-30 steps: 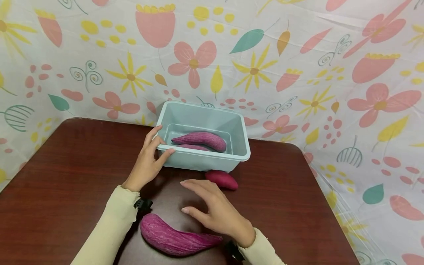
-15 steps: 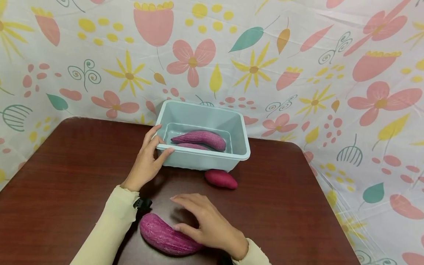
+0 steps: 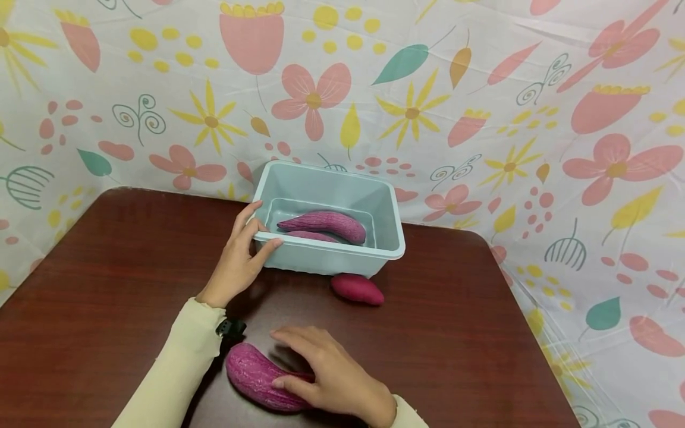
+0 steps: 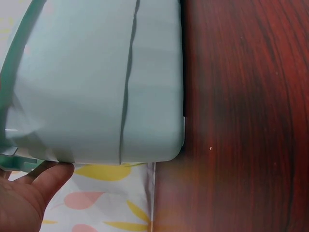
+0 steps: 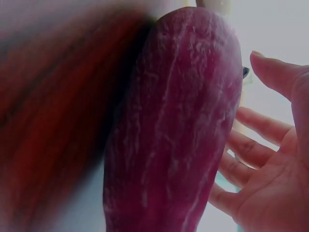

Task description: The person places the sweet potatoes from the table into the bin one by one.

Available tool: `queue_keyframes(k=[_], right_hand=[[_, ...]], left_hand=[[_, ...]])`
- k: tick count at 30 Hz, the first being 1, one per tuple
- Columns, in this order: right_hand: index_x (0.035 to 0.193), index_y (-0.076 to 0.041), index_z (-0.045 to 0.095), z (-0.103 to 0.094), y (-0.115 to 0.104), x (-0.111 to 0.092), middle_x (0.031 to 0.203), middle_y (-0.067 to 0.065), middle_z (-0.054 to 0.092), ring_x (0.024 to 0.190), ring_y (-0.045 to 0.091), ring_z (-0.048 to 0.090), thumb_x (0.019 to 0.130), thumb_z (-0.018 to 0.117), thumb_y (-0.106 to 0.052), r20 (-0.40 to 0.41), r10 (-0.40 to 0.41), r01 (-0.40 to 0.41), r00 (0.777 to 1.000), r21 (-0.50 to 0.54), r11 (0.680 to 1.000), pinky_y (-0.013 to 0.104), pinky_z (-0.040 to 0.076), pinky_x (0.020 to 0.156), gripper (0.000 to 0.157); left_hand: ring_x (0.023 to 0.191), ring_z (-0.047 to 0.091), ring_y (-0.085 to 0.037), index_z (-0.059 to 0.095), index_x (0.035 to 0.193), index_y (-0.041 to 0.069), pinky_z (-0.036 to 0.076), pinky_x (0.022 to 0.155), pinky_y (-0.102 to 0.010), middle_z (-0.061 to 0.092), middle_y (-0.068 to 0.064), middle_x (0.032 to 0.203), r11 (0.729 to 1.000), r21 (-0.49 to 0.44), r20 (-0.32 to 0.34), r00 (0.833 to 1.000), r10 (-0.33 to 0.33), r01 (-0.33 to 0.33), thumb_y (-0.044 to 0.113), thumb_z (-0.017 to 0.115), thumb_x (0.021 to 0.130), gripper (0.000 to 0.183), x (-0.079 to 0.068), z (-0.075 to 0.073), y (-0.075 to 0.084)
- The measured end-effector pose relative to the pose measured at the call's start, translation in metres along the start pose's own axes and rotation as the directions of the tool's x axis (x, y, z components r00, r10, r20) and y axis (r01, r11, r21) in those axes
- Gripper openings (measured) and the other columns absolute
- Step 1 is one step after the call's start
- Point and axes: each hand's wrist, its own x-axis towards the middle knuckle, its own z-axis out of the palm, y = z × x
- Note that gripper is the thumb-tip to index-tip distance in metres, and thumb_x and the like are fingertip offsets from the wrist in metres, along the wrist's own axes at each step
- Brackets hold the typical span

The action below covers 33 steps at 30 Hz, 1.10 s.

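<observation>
A pale blue plastic tub (image 3: pixel 326 255) stands toward the back of the table, holding a curved purple sweet potato (image 3: pixel 337 224) and part of another (image 3: pixel 313 236) behind its near wall. My left hand (image 3: pixel 233 264) grips the tub's left corner, thumb on the near rim and fingers on the left side; the left wrist view shows the outer wall (image 4: pixel 87 96). Below, my right hand (image 3: pixel 334 371) hovers at a large white-streaked purple sweet potato (image 3: pixel 254 377), covering its right end. In the right wrist view its fingers are spread behind the sweet potato (image 5: pixel 174 125), with the thumb apart.
A smaller red sweet potato (image 3: pixel 357 289) lies against the tub's near wall, toward the right. The dark wooden table (image 3: pixel 455 333) has rounded back corners. Behind it and on the right hangs a flower-patterned cloth (image 3: pixel 481 119).
My right hand has moved toward me and slightly left, from above the table down over the large sweet potato. The left hand and the tub have stayed put.
</observation>
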Motion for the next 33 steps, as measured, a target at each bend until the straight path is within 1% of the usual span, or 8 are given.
queue_keyframes(k=[7,13,17,20,24,27,33], right_hand=[[0.146,-0.017,0.048,0.004,-0.002,-0.002,0.142,-0.003,0.059,0.129,0.01,0.058,0.097,0.064,-0.047,0.029,-0.016,0.016,0.999,0.011,1.0,0.032,0.05,0.105,0.06],[0.149,-0.017,0.043,0.006,-0.006,-0.004,0.141,-0.004,0.058,0.128,0.008,0.057,0.098,0.061,-0.05,0.099,0.001,-0.003,0.995,0.026,1.0,0.03,0.049,0.105,0.063],[0.154,-0.018,0.036,0.009,-0.009,-0.005,0.146,-0.005,0.054,0.129,0.007,0.054,0.098,0.058,-0.053,0.17,0.016,-0.026,0.985,0.055,0.998,0.03,0.048,0.106,0.07],[0.158,-0.022,0.028,0.011,-0.01,-0.004,0.151,-0.008,0.049,0.133,0.006,0.051,0.097,0.058,-0.056,0.229,0.029,-0.046,0.973,0.068,0.997,0.03,0.047,0.108,0.076],[0.16,-0.028,0.019,0.012,-0.011,-0.004,0.154,-0.012,0.044,0.137,0.006,0.048,0.096,0.06,-0.055,0.292,0.043,-0.072,0.956,0.09,0.993,0.032,0.046,0.11,0.081],[0.16,-0.03,0.016,0.011,-0.012,-0.004,0.154,-0.013,0.044,0.138,0.006,0.047,0.096,0.062,-0.052,0.312,0.051,-0.087,0.949,0.1,0.991,0.032,0.046,0.11,0.082],[0.161,-0.03,0.016,0.011,-0.012,-0.003,0.153,-0.012,0.046,0.138,0.007,0.047,0.097,0.063,-0.049,0.333,0.048,-0.083,0.942,0.093,0.992,0.031,0.046,0.11,0.082]], left_hand=[[0.149,0.034,-0.037,0.052,0.096,0.009,0.04,0.102,-0.052,0.024,-0.013,0.165,1.0,-0.007,0.002,1.0,-0.004,0.004,0.02,0.066,0.099,0.018,0.0,0.0,0.001],[0.149,0.034,-0.036,0.051,0.096,0.009,0.041,0.101,-0.051,0.024,-0.013,0.165,1.0,-0.002,0.002,1.0,-0.002,0.002,0.021,0.065,0.099,0.018,0.001,0.0,0.001],[0.148,0.035,-0.036,0.052,0.096,0.009,0.041,0.099,-0.049,0.025,-0.013,0.165,1.0,0.001,-0.001,1.0,-0.001,0.001,0.02,0.066,0.099,0.018,0.0,0.0,0.0],[0.148,0.035,-0.036,0.052,0.096,0.009,0.041,0.099,-0.049,0.025,-0.013,0.165,1.0,0.005,-0.007,1.0,-0.002,0.002,0.02,0.066,0.099,0.018,0.0,0.0,-0.001],[0.148,0.035,-0.037,0.053,0.096,0.009,0.041,0.101,-0.049,0.025,-0.01,0.165,1.0,0.005,-0.007,1.0,-0.009,0.009,0.021,0.066,0.099,0.018,0.0,0.0,0.0],[0.147,0.036,-0.037,0.053,0.096,0.01,0.041,0.101,-0.049,0.025,-0.008,0.165,1.0,0.004,-0.004,1.0,-0.008,0.008,0.021,0.066,0.099,0.017,0.0,0.0,0.0],[0.147,0.037,-0.037,0.053,0.096,0.009,0.042,0.101,-0.048,0.026,-0.007,0.165,1.0,0.01,-0.004,1.0,-0.001,0.001,0.02,0.066,0.098,0.017,0.0,0.0,0.0]])
